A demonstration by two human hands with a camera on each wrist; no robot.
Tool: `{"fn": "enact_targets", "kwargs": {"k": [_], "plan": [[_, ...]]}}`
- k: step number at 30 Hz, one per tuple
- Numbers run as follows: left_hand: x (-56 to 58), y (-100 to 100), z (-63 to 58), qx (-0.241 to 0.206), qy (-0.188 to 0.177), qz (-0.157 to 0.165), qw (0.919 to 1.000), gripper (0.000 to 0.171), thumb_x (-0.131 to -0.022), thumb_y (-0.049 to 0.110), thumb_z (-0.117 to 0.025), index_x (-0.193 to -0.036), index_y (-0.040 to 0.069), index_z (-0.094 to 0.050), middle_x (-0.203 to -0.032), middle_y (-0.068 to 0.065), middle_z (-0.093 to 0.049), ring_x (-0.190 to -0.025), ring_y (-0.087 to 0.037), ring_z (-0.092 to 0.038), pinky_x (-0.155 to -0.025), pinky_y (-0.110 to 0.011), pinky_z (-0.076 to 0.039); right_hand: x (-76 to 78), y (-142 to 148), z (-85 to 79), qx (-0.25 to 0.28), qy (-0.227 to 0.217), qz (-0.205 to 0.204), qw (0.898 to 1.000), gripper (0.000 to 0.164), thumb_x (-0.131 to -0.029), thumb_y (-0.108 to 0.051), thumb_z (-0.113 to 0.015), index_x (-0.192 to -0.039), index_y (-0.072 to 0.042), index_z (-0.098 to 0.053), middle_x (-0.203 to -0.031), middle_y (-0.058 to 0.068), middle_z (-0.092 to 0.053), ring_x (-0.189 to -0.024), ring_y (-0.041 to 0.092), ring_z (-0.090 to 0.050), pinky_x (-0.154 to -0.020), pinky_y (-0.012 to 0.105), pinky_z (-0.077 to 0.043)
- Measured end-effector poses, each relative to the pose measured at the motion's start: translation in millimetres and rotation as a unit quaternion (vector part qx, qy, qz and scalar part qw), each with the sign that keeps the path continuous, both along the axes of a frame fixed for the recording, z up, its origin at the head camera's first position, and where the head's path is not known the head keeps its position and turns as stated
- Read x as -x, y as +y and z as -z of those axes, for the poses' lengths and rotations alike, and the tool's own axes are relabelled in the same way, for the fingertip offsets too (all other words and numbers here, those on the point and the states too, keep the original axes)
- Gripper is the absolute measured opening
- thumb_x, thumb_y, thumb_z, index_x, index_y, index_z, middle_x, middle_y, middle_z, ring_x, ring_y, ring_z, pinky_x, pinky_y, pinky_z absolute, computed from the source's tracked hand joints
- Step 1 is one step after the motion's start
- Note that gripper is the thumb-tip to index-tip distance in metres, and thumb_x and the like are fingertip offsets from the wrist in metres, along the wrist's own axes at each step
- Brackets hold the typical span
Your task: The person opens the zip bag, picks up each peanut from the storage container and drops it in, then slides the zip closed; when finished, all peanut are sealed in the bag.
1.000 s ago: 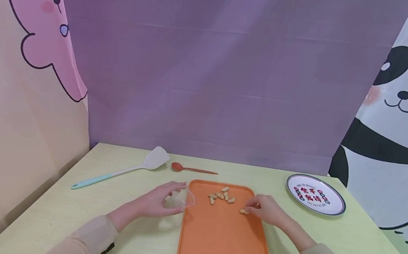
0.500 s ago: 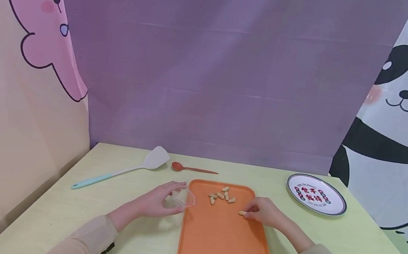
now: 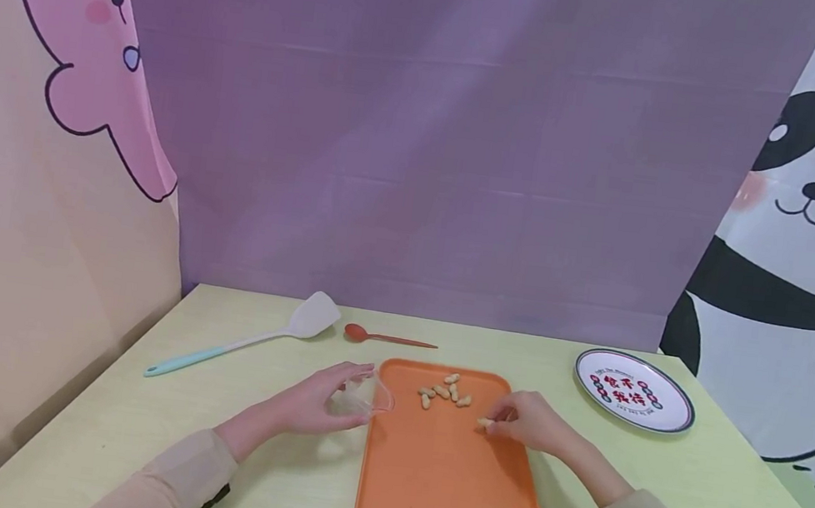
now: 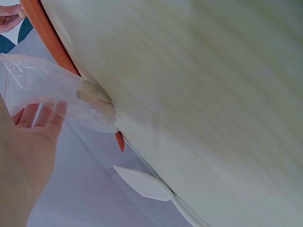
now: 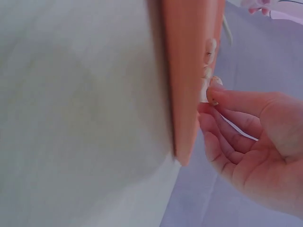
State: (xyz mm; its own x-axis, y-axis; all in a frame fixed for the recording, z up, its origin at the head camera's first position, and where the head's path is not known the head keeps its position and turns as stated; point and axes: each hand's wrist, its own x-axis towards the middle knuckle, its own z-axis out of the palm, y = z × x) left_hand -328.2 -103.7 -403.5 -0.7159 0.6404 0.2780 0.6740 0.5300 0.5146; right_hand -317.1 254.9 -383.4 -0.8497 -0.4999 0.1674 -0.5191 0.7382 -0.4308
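Note:
My left hand [image 3: 319, 399] holds a clear plastic bag [image 3: 361, 395] by its mouth, just left of the orange tray [image 3: 451, 494]. In the left wrist view, brownish peanuts [image 4: 94, 94] show at the bottom of the bag [image 4: 47, 85], which hangs down to the tabletop. Over the tray's right side, my right hand [image 3: 527, 423] pinches a peanut [image 3: 483, 423] between thumb and fingers. The right wrist view also shows this peanut [image 5: 213, 96] at the fingertips. Several loose peanuts [image 3: 441, 392] lie near the tray's far edge.
Behind the left hand lie a spatula [image 3: 313, 317] with a light blue handle and a small red-brown spoon [image 3: 356, 333]. A white plate [image 3: 633, 393] with red lettering and a dark rim is at the right. A purple cloth [image 3: 435, 140] hangs behind the table.
My right hand has shifted slightly left with the peanut, which now sits more tilted in the fingers. The left hand and bag have stayed nearly still.

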Motion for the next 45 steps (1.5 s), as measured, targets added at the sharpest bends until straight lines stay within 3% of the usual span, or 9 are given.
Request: {"fn": "enact_targets", "kwargs": {"k": [7, 14, 22, 30, 36, 45], "plan": [[0.7, 0, -0.1, -0.010, -0.014, -0.002, 0.9998, 0.073, -0.087, 0.045, -0.062, -0.145, 0.011, -0.034, -0.143, 0.000, -0.044, -0.126, -0.017, -0.046, -0.100, -0.037, -0.043, -0.4, -11, -9.8, 0.005, 0.017, -0.017, 1.000, 0.011, -0.084, -0.018, -0.069, -0.084, -0.008, -0.072, -0.076, -0.005, -0.069, -0.067, 0.002, -0.057, -0.061, 0.021, -0.049], [2.1, 0, 0.1, -0.007, -0.001, 0.002, 1.0000, 0.072, -0.087, 0.043, -0.063, -0.144, 0.009, -0.036, -0.141, -0.001, -0.046, -0.124, -0.017, -0.047, -0.099, -0.036, -0.045, -4.4, -30, -21.0, 0.012, 0.030, -0.024, 0.999, 0.008, -0.085, -0.016, -0.068, -0.087, -0.008, -0.071, -0.075, -0.003, -0.069, -0.061, 0.000, -0.053, -0.057, 0.019, -0.045], [2.3, 0, -3.5, -0.007, -0.001, 0.008, 0.9999, 0.071, -0.086, 0.041, -0.064, -0.143, 0.010, -0.036, -0.140, -0.001, -0.046, -0.122, -0.017, -0.049, -0.098, -0.036, -0.045, -6.1, -56, -29.4, 0.039, 0.059, -0.038, 0.997, 0.012, -0.085, -0.016, -0.069, -0.092, -0.007, -0.072, -0.080, -0.003, -0.069, -0.065, 0.002, -0.056, -0.060, 0.020, -0.048], [5.7, 0, -0.8, 0.001, 0.000, 0.008, 1.0000, 0.073, -0.086, 0.044, -0.064, -0.144, 0.011, -0.035, -0.139, -0.001, -0.046, -0.120, -0.016, -0.049, -0.098, -0.035, -0.045, -8.1, -85, -31.7, 0.080, 0.014, -0.059, 0.995, 0.013, -0.088, -0.020, -0.066, -0.094, -0.011, -0.073, -0.080, -0.001, -0.070, -0.065, 0.010, -0.062, -0.059, 0.020, -0.048], [6.0, 0, -0.8, -0.003, 0.006, 0.010, 0.9999, 0.071, -0.086, 0.043, -0.064, -0.144, 0.012, -0.036, -0.139, -0.001, -0.047, -0.120, -0.016, -0.050, -0.097, -0.035, -0.046, -7.5, -104, -28.9, 0.085, 0.009, -0.068, 0.994, 0.014, -0.088, -0.019, -0.066, -0.097, -0.010, -0.072, -0.087, -0.001, -0.071, -0.075, 0.009, -0.063, -0.067, 0.020, -0.050], [2.0, 0, -0.4, -0.017, -0.007, 0.010, 0.9998, 0.070, -0.086, 0.040, -0.065, -0.144, 0.013, -0.036, -0.139, -0.001, -0.047, -0.120, -0.017, -0.050, -0.097, -0.036, -0.046, -5.8, -124, -24.4, 0.092, 0.008, -0.113, 0.989, 0.017, -0.086, -0.025, -0.068, -0.093, -0.010, -0.073, -0.087, -0.001, -0.072, -0.074, 0.009, -0.063, -0.069, 0.022, -0.052]]}}
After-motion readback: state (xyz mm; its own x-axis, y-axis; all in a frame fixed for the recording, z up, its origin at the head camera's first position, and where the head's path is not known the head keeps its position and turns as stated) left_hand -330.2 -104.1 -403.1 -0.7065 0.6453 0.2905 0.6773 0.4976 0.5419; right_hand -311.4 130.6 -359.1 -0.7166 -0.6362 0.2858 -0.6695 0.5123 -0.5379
